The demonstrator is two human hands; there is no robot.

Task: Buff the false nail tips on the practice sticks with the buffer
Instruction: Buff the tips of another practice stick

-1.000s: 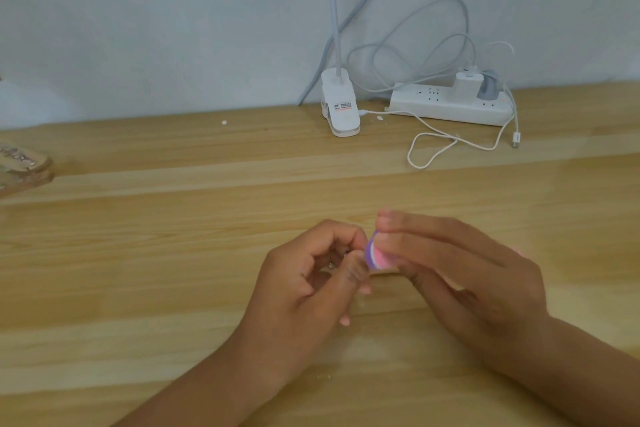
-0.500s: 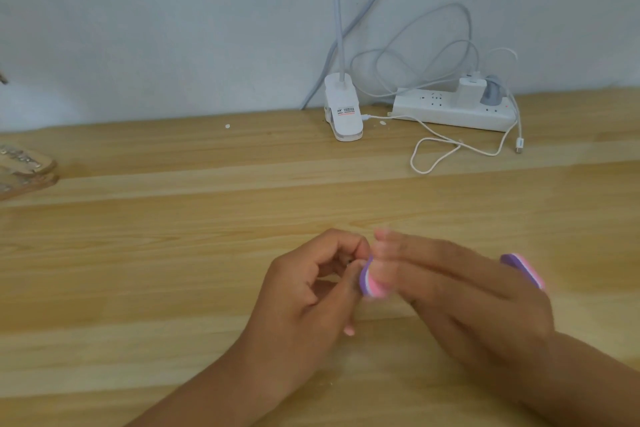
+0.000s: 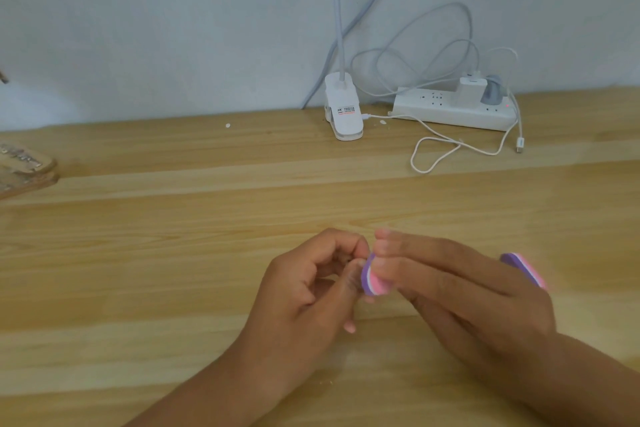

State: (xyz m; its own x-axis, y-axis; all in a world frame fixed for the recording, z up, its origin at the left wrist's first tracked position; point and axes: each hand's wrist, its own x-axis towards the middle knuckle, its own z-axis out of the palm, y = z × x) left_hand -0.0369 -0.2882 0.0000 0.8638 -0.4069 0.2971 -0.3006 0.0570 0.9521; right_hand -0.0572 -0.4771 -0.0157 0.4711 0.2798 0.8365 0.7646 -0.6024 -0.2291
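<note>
Buffer (image 3: 375,282) (in right hand (image 3: 478,302)) points leftward, axis sideways.

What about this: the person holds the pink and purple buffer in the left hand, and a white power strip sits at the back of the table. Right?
Not quite. The head view shows the pink and purple buffer in the right hand, not the left hand. The white power strip does sit at the back of the table.
</note>
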